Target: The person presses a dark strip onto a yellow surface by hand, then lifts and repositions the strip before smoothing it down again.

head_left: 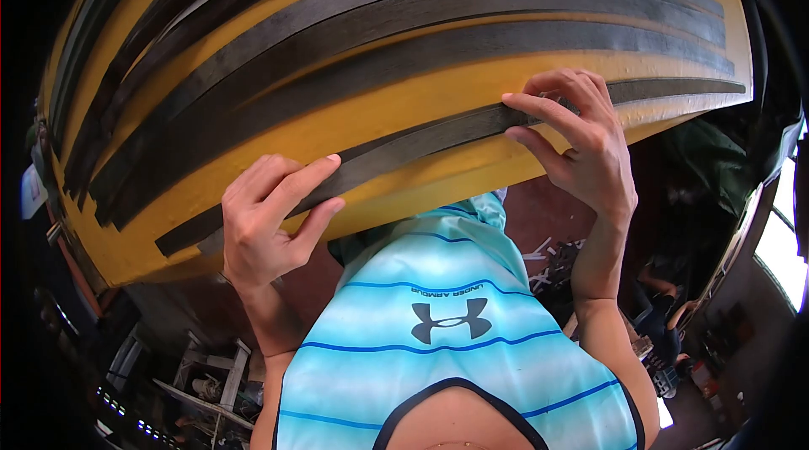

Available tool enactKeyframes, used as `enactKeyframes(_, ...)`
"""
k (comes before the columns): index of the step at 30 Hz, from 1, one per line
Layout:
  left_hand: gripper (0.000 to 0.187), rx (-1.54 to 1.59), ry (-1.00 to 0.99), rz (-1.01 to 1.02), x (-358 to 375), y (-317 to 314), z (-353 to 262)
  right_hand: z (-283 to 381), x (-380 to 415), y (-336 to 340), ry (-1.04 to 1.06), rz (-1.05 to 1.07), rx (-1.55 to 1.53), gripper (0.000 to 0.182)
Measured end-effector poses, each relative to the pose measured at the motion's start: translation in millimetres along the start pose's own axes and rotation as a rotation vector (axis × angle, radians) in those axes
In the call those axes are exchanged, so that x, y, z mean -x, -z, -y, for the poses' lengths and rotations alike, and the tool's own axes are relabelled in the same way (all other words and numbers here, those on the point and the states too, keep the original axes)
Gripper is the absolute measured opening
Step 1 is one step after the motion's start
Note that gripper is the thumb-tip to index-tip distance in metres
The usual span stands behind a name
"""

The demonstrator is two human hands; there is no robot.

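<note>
A long dark strip (421, 140) lies along the near edge of the yellow table, with what looks like a second layer under it. My left hand (274, 218) is at the strip's left part, index finger and thumb on either side of it, slightly apart. My right hand (581, 134) is further right on the same strip, its index fingertip at the far edge and its thumb at the near edge. The fingers of both hands curl around the strip. Several more dark strips (472, 41) lie beyond it in curved rows.
The yellow table (371, 206) fills the upper view, its near edge against my body. Small scraps (543, 256) lie on the floor below. A wooden stool or frame (211, 374) stands at lower left. Another person (666, 324) is at lower right, and green fabric hangs at right.
</note>
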State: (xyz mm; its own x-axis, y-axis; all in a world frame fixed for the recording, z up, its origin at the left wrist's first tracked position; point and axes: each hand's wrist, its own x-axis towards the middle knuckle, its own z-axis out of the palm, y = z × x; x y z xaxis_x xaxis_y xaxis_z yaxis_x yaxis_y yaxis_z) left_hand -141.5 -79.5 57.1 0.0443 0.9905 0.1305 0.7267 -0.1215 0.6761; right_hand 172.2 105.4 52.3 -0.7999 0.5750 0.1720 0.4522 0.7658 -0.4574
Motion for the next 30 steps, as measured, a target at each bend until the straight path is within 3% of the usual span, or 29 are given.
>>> enactKeyframes(30, 0.045, -0.025, 0.024, -0.019, 3.1, -5.8, 2.3, 14.4, -10.0, -20.1, 0.033, -0.02, -0.038, 0.033)
